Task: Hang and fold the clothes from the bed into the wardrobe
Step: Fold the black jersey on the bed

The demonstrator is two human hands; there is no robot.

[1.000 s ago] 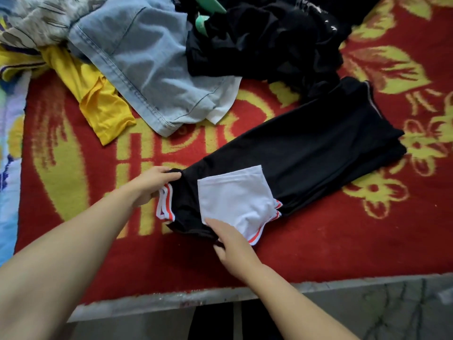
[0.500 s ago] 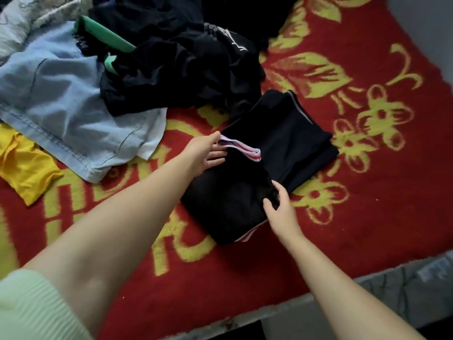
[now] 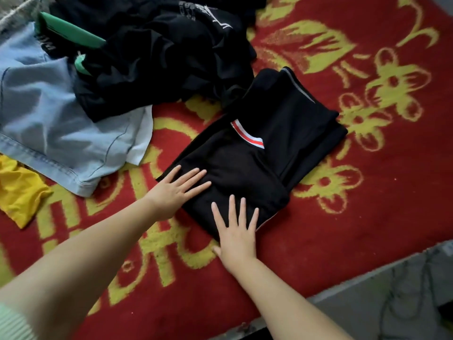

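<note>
Folded black shorts (image 3: 247, 168) are pressed flat on the red and yellow blanket (image 3: 343, 229).

They are touched by the left hand (image 3: 175, 190) and right hand (image 3: 235, 231), fingers straight and spread. Black clothes (image 3: 159, 62) and jeans (image 3: 49, 123) are piled behind.

Matt black cloth garment (image 3: 257, 165) on a rough woven red blanket (image 3: 343, 217).

A red blanket (image 3: 318, 241) with a yellow flower pattern and large yellow characters covers the bed. Along the near edge of the blanket runs a pale grey border (image 3: 367, 285). Beyond this edge, at the lower right, a grey floor (image 3: 416, 310) with dark vein-like lines is visible. At the far left, a green flat object (image 3: 71, 33) lies near the top.
</note>
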